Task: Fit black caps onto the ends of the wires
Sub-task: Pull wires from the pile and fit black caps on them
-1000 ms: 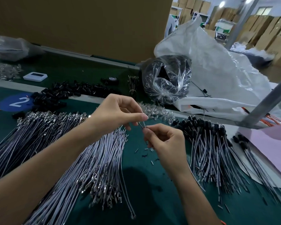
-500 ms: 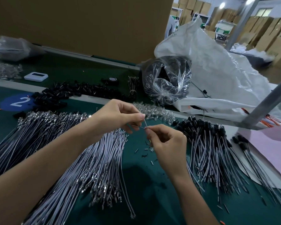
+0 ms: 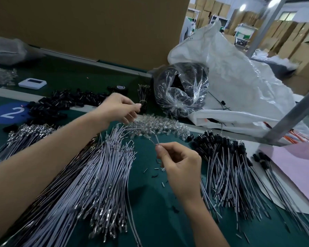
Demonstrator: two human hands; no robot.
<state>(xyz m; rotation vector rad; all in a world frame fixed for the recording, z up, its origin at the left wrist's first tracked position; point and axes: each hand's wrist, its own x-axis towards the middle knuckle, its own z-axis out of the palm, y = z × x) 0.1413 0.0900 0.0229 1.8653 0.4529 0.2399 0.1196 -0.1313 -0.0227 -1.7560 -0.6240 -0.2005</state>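
Two bare hands are above a dark green table mat (image 3: 150,211). The right hand (image 3: 181,168), in the centre of the frame, pinches a thin grey wire (image 3: 156,139) between thumb and forefinger, its other fingers curled. The wire bends upward from the pinch and trails left toward a broad heap of grey wires with bare metal terminals (image 3: 96,175), which fills the lower left.

The left hand (image 3: 118,107), higher and left of centre, is blurred. Its thumb and forefinger come close together, but I cannot tell whether they hold anything. Just below it lies a drift of small clear plastic pieces (image 3: 161,126).

To the right of the right hand lies a heap of grey wires fitted with black caps (image 3: 225,157), capped ends toward the top. Loose black caps (image 3: 61,102) are piled at the upper left, beside a blue round sticker marked 2 (image 3: 11,113). In the upper centre is a clear plastic bag of black parts (image 3: 182,90), with a large white sack (image 3: 239,77) behind it. A pink sheet (image 3: 292,166) lies at the right edge.
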